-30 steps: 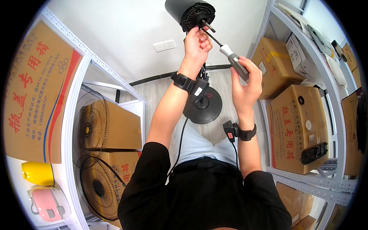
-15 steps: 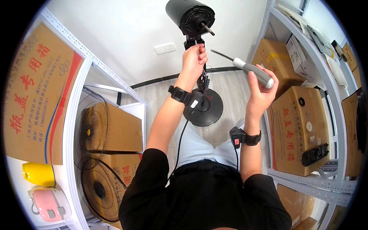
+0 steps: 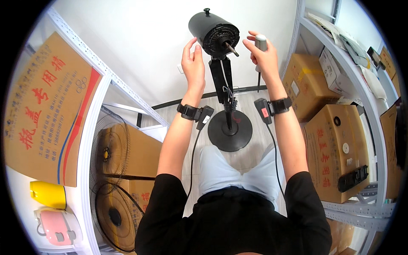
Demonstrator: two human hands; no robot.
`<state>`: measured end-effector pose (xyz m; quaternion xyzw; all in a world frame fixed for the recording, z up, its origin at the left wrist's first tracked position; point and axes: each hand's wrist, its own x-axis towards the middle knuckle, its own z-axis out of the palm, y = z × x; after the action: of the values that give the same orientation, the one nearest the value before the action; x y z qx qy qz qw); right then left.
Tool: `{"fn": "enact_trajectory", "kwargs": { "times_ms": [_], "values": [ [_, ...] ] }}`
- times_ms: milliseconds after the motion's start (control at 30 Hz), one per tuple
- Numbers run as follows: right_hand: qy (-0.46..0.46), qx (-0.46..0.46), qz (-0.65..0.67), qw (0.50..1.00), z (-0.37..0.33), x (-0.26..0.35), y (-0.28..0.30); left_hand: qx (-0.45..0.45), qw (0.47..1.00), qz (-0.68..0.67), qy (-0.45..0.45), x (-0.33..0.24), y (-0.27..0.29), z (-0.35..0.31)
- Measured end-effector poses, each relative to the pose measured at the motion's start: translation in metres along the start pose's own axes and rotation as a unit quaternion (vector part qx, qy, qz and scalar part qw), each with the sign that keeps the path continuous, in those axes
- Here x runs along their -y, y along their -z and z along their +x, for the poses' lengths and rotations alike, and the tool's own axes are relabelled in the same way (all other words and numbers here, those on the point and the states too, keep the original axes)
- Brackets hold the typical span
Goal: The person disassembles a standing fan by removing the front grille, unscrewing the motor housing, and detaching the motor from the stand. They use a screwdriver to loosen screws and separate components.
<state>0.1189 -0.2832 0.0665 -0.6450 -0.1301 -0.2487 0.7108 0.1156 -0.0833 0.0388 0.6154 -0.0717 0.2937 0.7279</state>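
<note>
From the head camera, a black fan motor (image 3: 213,37) sits atop a stand (image 3: 224,87) that rises from a round base (image 3: 230,130) on the floor, just in front of the person's knees. A bare shaft (image 3: 232,49) sticks out of the motor's face, toward the person and slightly to the right.

The left hand (image 3: 193,64) is raised just beside the motor on its left, fingers straight and loosely spread, palm turned toward the housing; whether it touches the housing I cannot tell. It holds nothing.

The right hand (image 3: 264,56) is up on the motor's other side, a little apart from it, fingers wrapped round the grey handle of a screwdriver (image 3: 259,54). The dark blade hangs down below the fist.

Each wrist carries a black band with a small unit and a cable running down the forearm.

To the left, a metal rack (image 3: 91,140) holds a big cardboard box (image 3: 44,110), with wire fan grilles (image 3: 111,178) leaning against further boxes below, and a yellow item (image 3: 47,194) and a pink one (image 3: 57,226) at the bottom corner. To the right, more shelves (image 3: 361,85) carry brown boxes (image 3: 340,153) and papers.
</note>
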Motion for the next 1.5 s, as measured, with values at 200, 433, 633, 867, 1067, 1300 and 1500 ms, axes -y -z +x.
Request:
{"fn": "enact_trajectory", "kwargs": {
  "times_ms": [200,433,633,867,1067,1300,1500],
  "values": [
    [-0.054,0.097,-0.053,0.992,0.035,0.008,-0.012,0.007,0.999,0.011,-0.041,-0.007,-0.005,0.022],
    [0.003,0.096,-0.127,0.987,0.041,0.001,-0.010,0.035,0.994,-0.010,0.103,-0.006,-0.007,0.028],
    [0.036,0.127,-0.213,0.968,0.045,0.002,0.004,0.083,0.993,0.022,0.076,-0.007,-0.004,0.030],
    [0.031,0.151,-0.195,0.969,0.039,0.006,0.006,0.108,0.987,-0.014,0.120,-0.017,-0.003,0.027],
    [0.038,0.134,-0.183,0.973,0.038,-0.004,0.007,0.169,0.972,-0.028,0.163,-0.023,0.003,0.030],
    [0.023,0.128,-0.212,0.969,0.033,0.006,0.004,0.162,0.974,-0.032,0.155,-0.024,0.004,0.033],
    [0.038,0.101,-0.202,0.974,0.031,-0.003,0.002,0.147,0.976,-0.031,0.157,-0.025,-0.001,0.028]
  ]
}}
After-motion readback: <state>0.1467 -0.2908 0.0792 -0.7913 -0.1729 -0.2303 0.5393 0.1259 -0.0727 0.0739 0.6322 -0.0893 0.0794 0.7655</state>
